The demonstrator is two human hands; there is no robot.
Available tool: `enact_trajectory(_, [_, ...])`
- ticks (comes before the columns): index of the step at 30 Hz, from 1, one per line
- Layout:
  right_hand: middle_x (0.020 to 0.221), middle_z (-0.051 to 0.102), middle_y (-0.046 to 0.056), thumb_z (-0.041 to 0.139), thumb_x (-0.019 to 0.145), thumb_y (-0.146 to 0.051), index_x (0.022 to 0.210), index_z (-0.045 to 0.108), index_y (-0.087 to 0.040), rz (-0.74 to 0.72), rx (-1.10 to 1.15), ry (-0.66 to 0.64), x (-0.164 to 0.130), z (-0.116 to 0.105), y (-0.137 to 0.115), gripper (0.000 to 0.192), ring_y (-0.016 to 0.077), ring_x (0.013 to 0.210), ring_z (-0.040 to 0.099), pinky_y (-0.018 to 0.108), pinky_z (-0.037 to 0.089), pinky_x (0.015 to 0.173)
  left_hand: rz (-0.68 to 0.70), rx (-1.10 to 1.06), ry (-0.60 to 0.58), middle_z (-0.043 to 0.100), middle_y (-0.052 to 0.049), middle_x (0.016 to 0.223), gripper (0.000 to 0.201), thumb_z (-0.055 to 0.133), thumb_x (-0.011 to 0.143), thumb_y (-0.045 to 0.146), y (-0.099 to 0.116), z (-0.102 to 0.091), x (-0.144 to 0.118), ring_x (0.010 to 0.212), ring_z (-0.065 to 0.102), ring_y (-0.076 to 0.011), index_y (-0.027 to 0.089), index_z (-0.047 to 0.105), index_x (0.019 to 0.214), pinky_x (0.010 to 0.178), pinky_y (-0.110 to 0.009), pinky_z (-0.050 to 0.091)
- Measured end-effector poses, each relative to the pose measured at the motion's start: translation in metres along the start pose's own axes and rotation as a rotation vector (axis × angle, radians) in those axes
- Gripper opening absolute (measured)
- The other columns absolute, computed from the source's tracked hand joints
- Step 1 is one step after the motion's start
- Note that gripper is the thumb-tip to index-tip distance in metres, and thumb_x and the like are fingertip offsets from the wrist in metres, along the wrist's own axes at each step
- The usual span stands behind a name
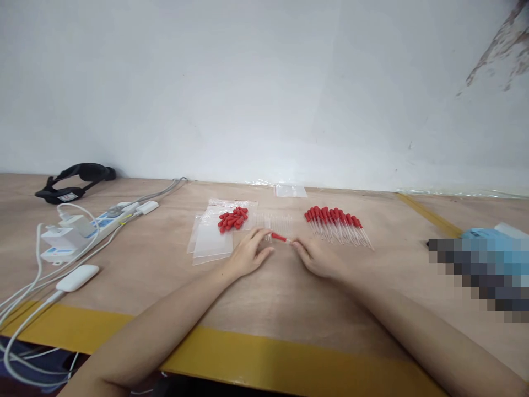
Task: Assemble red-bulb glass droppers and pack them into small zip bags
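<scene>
My left hand [249,253] and my right hand [314,257] meet over the middle of the wooden table [264,298]. Between their fingertips they hold one dropper [281,238]: the left fingers grip its red bulb end, the right fingers its clear tube end. Behind the left hand lies a heap of loose red bulbs [233,218] on clear plastic bags [211,237]. A row of bare clear tubes [278,223] lies just beyond the hands. To the right rear, several finished droppers with red bulbs [336,224] lie side by side.
A white power strip with plugs and cables [82,229] runs along the left side, with a white charger puck [77,277] near the front. A black headband device [76,181] lies far left. A small clear bag [290,191] sits by the wall. A blue object [479,237] lies right.
</scene>
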State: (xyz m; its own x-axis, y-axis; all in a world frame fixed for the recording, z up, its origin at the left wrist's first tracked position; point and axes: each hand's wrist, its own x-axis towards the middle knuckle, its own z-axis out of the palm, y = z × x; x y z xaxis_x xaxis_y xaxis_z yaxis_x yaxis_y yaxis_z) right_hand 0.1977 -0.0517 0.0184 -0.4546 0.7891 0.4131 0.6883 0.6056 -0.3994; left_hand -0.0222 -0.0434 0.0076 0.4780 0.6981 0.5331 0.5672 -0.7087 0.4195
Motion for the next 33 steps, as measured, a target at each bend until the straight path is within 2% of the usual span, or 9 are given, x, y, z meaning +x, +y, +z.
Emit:
enact_trajectory(2, [0.081,0.064,0.004,0.038,0.084,-0.026,0.085,0.058,-0.018,0.176,-0.016,0.144,0.003,-0.014,0.018,0.022,0.0148,0.072,0.056,0.024,0.039,0.062,-0.057,0.007,0.005,0.048,-0.007,0.103,0.038,0.051,0.080,0.027,-0.007,-0.003,-0.002,0.083,0.053,-0.0158,0.019,0.044,0.117,0.072,-0.028,0.048])
enact_trajectory(5, [0.077,0.065,0.005,0.043,0.080,-0.032,0.079,0.062,-0.019,0.523,-0.105,0.341,0.007,-0.034,0.051,0.024,0.0165,0.071,0.058,0.025,0.038,0.062,-0.087,0.014,-0.017,0.048,-0.005,0.096,0.033,0.052,0.079,0.026,-0.016,-0.004,-0.005,0.075,0.052,-0.0140,0.020,0.047,0.112,0.069,-0.028,0.048])
enact_trajectory(7, [0.076,0.066,0.006,0.044,0.077,-0.036,0.076,0.064,-0.020,0.710,-0.195,0.380,0.008,-0.044,0.068,0.025,0.0196,0.072,0.058,0.027,0.036,0.061,-0.082,0.023,-0.033,0.048,-0.004,0.092,0.030,0.051,0.079,0.026,-0.017,-0.003,-0.004,0.073,0.052,-0.0139,0.020,0.050,0.109,0.069,-0.029,0.047])
enact_trajectory(9, [0.075,0.066,0.007,0.045,0.075,-0.038,0.075,0.064,-0.021,0.810,-0.283,0.367,0.009,-0.047,0.077,0.026,0.0224,0.073,0.059,0.030,0.035,0.062,-0.081,0.030,-0.045,0.049,-0.004,0.091,0.027,0.051,0.079,0.025,-0.017,-0.002,-0.004,0.072,0.051,-0.0138,0.020,0.052,0.106,0.070,-0.030,0.047])
enact_trajectory(15, [0.077,0.065,0.010,0.041,0.075,-0.039,0.081,0.063,-0.020,0.842,-0.448,0.269,0.012,-0.039,0.086,0.029,0.0261,0.077,0.059,0.038,0.031,0.072,-0.095,0.048,-0.054,0.049,-0.004,0.087,0.022,0.052,0.079,0.026,-0.016,-0.002,-0.004,0.073,0.051,-0.0146,0.019,0.055,0.099,0.070,-0.030,0.046])
enact_trajectory(20, [0.076,0.065,0.009,0.041,0.075,-0.037,0.086,0.060,-0.018,0.807,-0.496,0.204,0.012,-0.038,0.088,0.028,0.0262,0.077,0.058,0.039,0.030,0.073,-0.100,0.042,-0.069,0.049,-0.004,0.088,0.021,0.051,0.079,0.026,-0.017,-0.002,-0.004,0.072,0.051,-0.0142,0.019,0.055,0.099,0.069,-0.029,0.046])
enact_trajectory(25, [0.082,0.065,0.007,0.040,0.077,-0.032,0.082,0.060,-0.020,0.621,-0.458,0.270,0.020,-0.026,0.066,0.024,0.0227,0.078,0.058,0.039,0.029,0.075,-0.115,0.045,-0.080,0.049,-0.004,0.090,0.021,0.051,0.080,0.027,-0.018,-0.001,-0.004,0.073,0.051,-0.0146,0.019,0.056,0.098,0.070,-0.030,0.045])
enact_trajectory(28, [0.079,0.066,0.006,0.042,0.077,-0.033,0.077,0.061,-0.020,0.534,-0.375,0.198,0.036,-0.007,0.046,0.023,0.0217,0.076,0.058,0.039,0.030,0.075,-0.115,0.058,-0.081,0.049,-0.004,0.090,0.020,0.051,0.080,0.026,-0.018,-0.001,-0.004,0.076,0.051,-0.0154,0.018,0.056,0.097,0.071,-0.030,0.045])
enact_trajectory(33, [0.086,0.065,0.013,0.045,0.075,-0.038,0.075,0.065,-0.017,0.685,-0.325,-0.018,0.067,0.018,0.026,0.029,0.0273,0.084,0.058,0.041,0.031,0.076,-0.106,0.080,-0.082,0.051,-0.004,0.089,0.017,0.052,0.079,0.026,-0.015,-0.002,-0.004,0.079,0.052,-0.0163,0.018,0.057,0.092,0.072,-0.030,0.044])
